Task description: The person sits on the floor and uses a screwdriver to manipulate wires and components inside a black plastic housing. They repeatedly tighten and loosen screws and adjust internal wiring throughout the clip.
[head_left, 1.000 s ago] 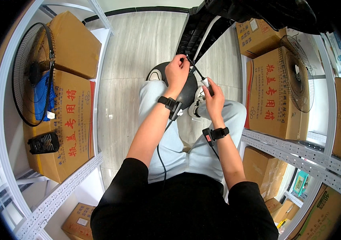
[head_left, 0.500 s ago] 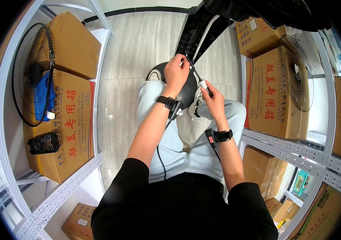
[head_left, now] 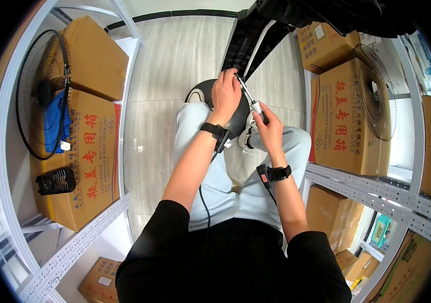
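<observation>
Right hand (head_left: 270, 129) closes around the white-and-dark handle of a slim, metal-shafted screwdriver (head_left: 256, 106), its far end at the left hand (head_left: 226, 96), whose fingers curl, their pinch hidden; below lies a rounded black base (head_left: 237, 120).

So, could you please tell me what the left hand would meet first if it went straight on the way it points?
The left hand would probably meet the black panel just beyond it; depth is unclear, so they may already touch.
</observation>
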